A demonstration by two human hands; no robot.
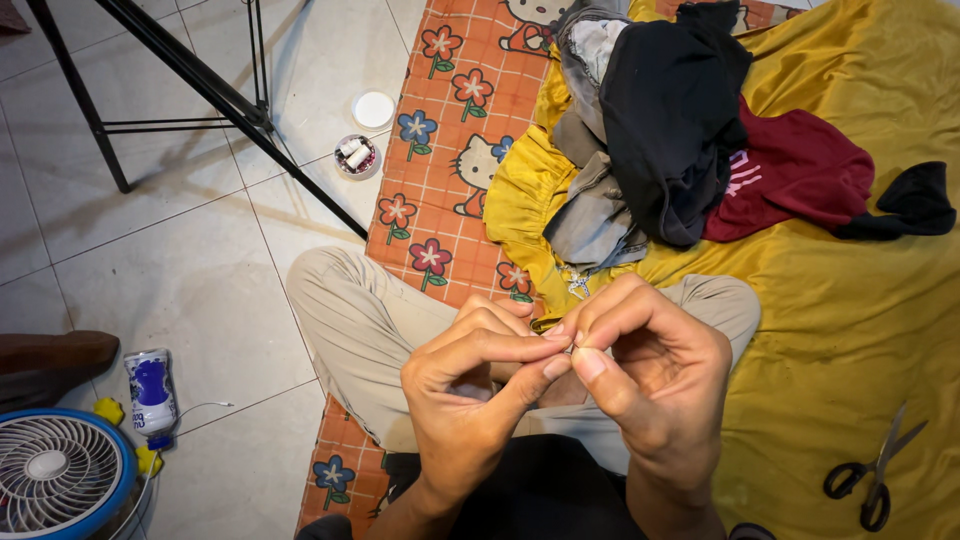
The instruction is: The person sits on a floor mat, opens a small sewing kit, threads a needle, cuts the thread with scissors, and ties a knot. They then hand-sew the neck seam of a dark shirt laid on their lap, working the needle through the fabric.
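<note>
Left hand (470,385): thumb and forefinger pinched on something too small to make out.
Right hand (650,375): fingertips pinched against the left's, apparently steadying fine work.
Near right: black-handled scissors (872,478) on the yellow cloth (850,320).
Far: clothes pile (680,130).
Left floor: white-and-blue bottle (150,395); small tub of spools (355,155).

Whatever I pinch between my left hand (478,385) and right hand (650,375) is too small to make out, covered by my fingertips (590,362). The fan (55,475) is cut off by the lower left edge. The small tub (356,155) holds bits too tiny to tell. The heap of clothes (660,130) runs past the top edge.
</note>
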